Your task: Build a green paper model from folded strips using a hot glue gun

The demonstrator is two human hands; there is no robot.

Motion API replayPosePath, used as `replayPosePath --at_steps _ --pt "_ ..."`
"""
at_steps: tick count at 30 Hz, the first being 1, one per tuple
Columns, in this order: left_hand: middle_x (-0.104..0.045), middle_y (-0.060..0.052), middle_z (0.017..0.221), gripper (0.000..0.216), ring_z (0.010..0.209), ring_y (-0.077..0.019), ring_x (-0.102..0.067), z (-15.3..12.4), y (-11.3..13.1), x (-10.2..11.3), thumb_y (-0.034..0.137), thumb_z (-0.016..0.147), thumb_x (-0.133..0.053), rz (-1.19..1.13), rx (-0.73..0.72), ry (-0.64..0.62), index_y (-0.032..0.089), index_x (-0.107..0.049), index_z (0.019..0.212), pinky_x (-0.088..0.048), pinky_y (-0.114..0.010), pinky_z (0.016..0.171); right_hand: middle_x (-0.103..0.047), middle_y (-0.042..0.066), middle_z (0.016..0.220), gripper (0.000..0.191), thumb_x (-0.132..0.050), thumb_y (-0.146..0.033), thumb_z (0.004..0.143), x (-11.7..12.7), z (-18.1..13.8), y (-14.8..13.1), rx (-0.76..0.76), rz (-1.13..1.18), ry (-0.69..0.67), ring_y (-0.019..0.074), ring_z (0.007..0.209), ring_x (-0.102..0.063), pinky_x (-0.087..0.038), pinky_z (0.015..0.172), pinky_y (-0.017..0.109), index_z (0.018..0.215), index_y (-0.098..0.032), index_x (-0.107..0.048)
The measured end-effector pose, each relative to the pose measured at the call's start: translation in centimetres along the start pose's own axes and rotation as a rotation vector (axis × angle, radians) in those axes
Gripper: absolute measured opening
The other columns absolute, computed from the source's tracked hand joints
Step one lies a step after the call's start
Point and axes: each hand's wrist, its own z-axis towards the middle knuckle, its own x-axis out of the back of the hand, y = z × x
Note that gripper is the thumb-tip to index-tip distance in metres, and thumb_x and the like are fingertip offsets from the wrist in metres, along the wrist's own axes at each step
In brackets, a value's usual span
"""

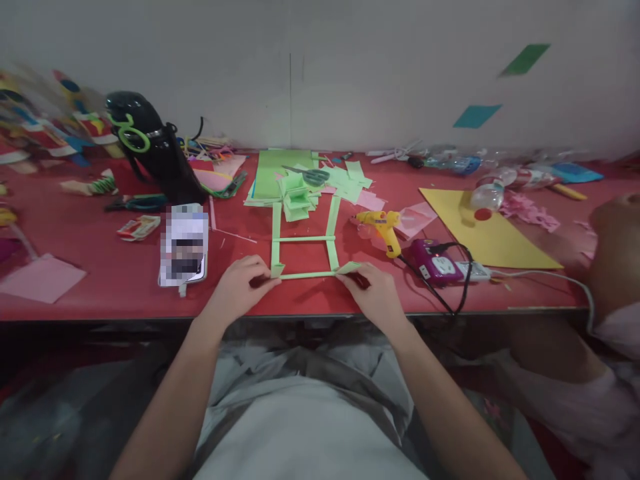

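Observation:
A ladder-like frame of light green paper lies flat on the red table in front of me. It has two long side strips and two thin paper rods across. My left hand is closed in a pinch at the frame's near left corner, by the end of the lower rod. At the near right corner, my right hand pinches the folded end of the right strip. Touching the frame's far end is a folded light green paper piece. Scissors rest on green sheets behind it.
Right of the frame lie a yellow glue gun, a purple power block with cords, yellow card and plastic bottles. On the left are a phone and a black container. Another person's arm rests at far right.

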Motion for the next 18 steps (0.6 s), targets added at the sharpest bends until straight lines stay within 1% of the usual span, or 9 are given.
replayPosePath --at_steps 2,4,7,8,11,14,16,18 --pt "-0.056 -0.001 0.076 0.031 0.069 -0.0133 -0.054 0.0 -0.1 -0.1 0.037 0.092 -0.06 -0.032 0.001 -0.007 0.018 -0.058 0.068 -0.043 -0.027 0.067 -0.076 0.009 0.092 0.015 -0.063 -0.027 0.091 -0.2 -0.1 0.3 -0.014 0.0 -0.008 0.0206 0.083 -0.07 -0.053 0.076 0.031 0.09 -0.017 -0.074" --pt "-0.054 0.0 0.074 0.032 0.068 -0.0129 -0.053 0.1 -0.2 -0.1 0.038 0.09 -0.062 -0.068 0.008 -0.009 0.018 -0.057 0.067 -0.042 -0.027 0.066 -0.076 0.008 0.088 0.014 -0.066 -0.029 0.088 -0.5 0.0 0.7 -0.036 0.008 0.013 0.0208 0.078 -0.068 -0.052 0.072 0.032 0.086 -0.018 -0.074" --pt "-0.053 0.001 0.071 0.033 0.065 -0.0122 -0.052 0.3 -0.4 -0.2 0.038 0.086 -0.068 -0.102 0.039 0.004 0.017 -0.056 0.063 -0.04 -0.027 0.064 -0.076 0.006 0.087 0.011 -0.071 -0.03 0.084 -0.9 0.4 1.3 -0.051 0.059 0.05 0.0216 0.077 -0.068 -0.052 0.072 0.034 0.084 -0.019 -0.074" --pt "-0.054 0.002 0.072 0.033 0.065 -0.0121 -0.051 0.4 -0.5 -0.2 0.038 0.085 -0.069 -0.111 0.048 0.006 0.017 -0.057 0.063 -0.04 -0.027 0.064 -0.075 0.006 0.088 0.01 -0.071 -0.029 0.084 -0.9 0.6 1.5 -0.041 0.075 0.04 0.0221 0.079 -0.068 -0.052 0.075 0.034 0.084 -0.019 -0.074" --pt "-0.056 0.001 0.075 0.029 0.068 -0.0122 -0.052 0.5 -0.6 -0.2 0.038 0.083 -0.071 -0.142 0.06 -0.006 0.018 -0.06 0.065 -0.04 -0.027 0.065 -0.073 0.007 0.094 0.009 -0.071 -0.027 0.084 -0.4 1.5 1.8 0.02 0.093 -0.054 0.0228 0.085 -0.068 -0.052 0.081 0.036 0.081 -0.019 -0.075" --pt "-0.057 0.001 0.078 0.026 0.069 -0.0124 -0.053 0.5 -0.7 -0.1 0.038 0.083 -0.071 -0.176 0.062 -0.023 0.018 -0.063 0.068 -0.041 -0.027 0.066 -0.071 0.008 0.098 0.011 -0.072 -0.028 0.084 0.1 2.1 1.9 0.062 0.097 -0.128 0.0228 0.086 -0.067 -0.053 0.082 0.037 0.078 -0.019 -0.075" --pt "-0.057 0.001 0.078 0.027 0.068 -0.0123 -0.053 0.4 -0.7 -0.2 0.039 0.083 -0.07 -0.201 0.068 -0.031 0.018 -0.064 0.067 -0.041 -0.027 0.066 -0.07 0.009 0.098 0.011 -0.071 -0.028 0.085 0.2 2.1 1.9 0.084 0.09 -0.147 0.0229 0.086 -0.066 -0.053 0.083 0.038 0.08 -0.019 -0.075" --pt "-0.057 0.001 0.077 0.028 0.067 -0.0123 -0.053 0.4 -0.6 -0.4 0.039 0.084 -0.069 -0.215 0.079 -0.034 0.018 -0.063 0.066 -0.041 -0.027 0.066 -0.069 0.009 0.098 0.012 -0.068 -0.027 0.087 0.0 2.0 1.9 0.112 0.072 -0.14 0.0238 0.089 -0.066 -0.053 0.084 0.039 0.082 -0.019 -0.075"
